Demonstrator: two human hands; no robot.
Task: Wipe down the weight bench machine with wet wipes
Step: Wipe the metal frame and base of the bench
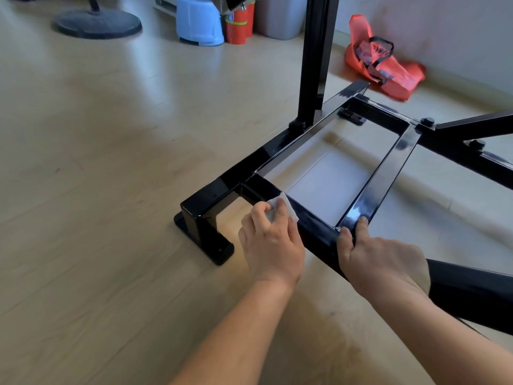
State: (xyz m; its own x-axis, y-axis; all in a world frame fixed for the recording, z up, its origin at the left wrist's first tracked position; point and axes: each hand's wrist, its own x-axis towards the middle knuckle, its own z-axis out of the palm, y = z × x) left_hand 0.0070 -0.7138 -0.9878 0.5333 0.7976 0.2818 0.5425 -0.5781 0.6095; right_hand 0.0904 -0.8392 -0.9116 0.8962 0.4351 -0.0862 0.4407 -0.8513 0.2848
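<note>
Two grips are on the base of the machine. The left grip (pixel 270 245) has its fingers and thumb curled round a bunched white wet wipe (pixel 287 207) and presses it onto the top face of the near crossbar (pixel 313 227). The right grip (pixel 380 262) carries no wipe. Its fingers (pixel 361 226) are hooked over the same crossbar, at the joint where the inner rail (pixel 388 168) meets it. The two grips are near each other but apart, with a short stretch of bare bar between them.

The crossbar belongs to the black steel frame (pixel 244 173) of the weight bench machine, which rests directly on the wooden floor (pixel 111 162). To the left of the wipe, the frame ends in a flat foot plate (pixel 205 240). An upright post (pixel 313 65) rises from the frame further back. A red bag (pixel 388 70) lies by the wall, well apart from the work.

Step in hand, as judged: wiping the low base tubing, at the near crossbar. The upper parts of the machine are out of view, so overall progress cannot be told.

The next move calls for:
1. Steady downward pressure while the wipe slides along the bar.
2. Lifting the right grip clear if the stroke runs toward it.
3. Folding the wipe over the edge to reach the side faces and the corner joints.
</note>
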